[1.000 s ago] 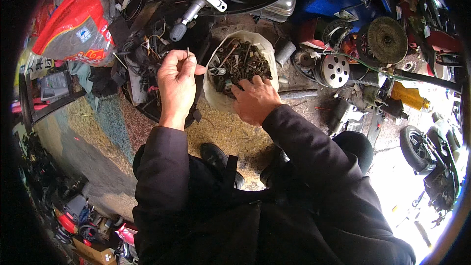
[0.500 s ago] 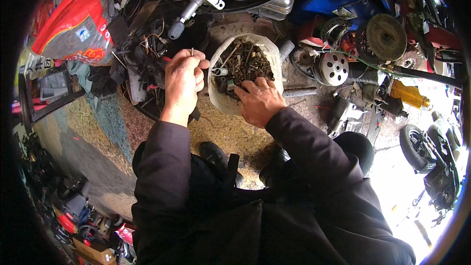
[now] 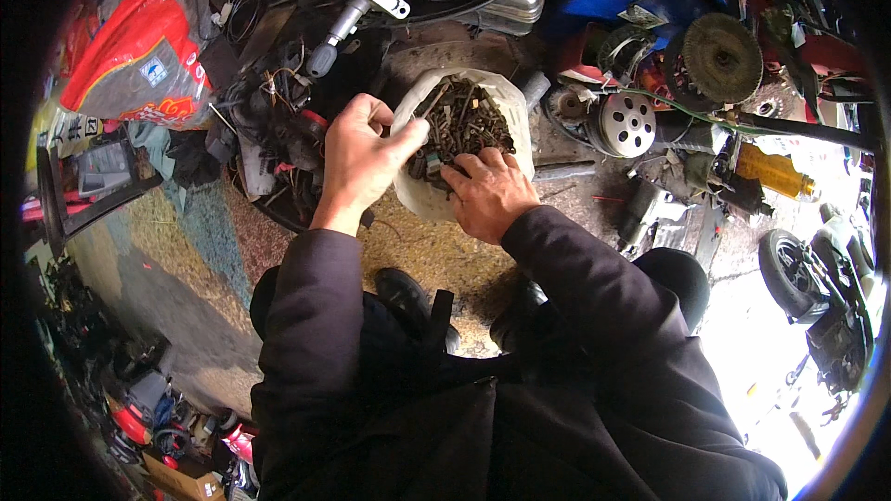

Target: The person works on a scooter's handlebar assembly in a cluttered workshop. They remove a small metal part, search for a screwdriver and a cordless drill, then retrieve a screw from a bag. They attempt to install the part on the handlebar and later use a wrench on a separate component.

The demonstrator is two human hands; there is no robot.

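Observation:
A whitish, tub-like container (image 3: 425, 197) with a crinkled rim stands on the floor before me. Dark bolts and small metal parts (image 3: 473, 116) fill it. At its left rim is my left hand (image 3: 357, 162), thumb stretched over the edge and apart from the curled fingers; I see nothing between them. My right hand (image 3: 497, 195) reaches over the near right rim, its bent, slightly spread fingers resting on the bolts. The fingertips are partly hidden among the parts.
A silver-headed tool with a grey handle (image 3: 339, 32) lies beyond the container. To the right are a round plate with holes (image 3: 627, 125), a toothed disc (image 3: 722, 58) and an impact-wrench-like grey tool (image 3: 645, 213). A red bag (image 3: 139, 56) sits far left.
My left hand has moved right to the container's rim and its thumb has opened out. The thin metal piece it pinched no longer shows there. My right hand stays on the bolts.

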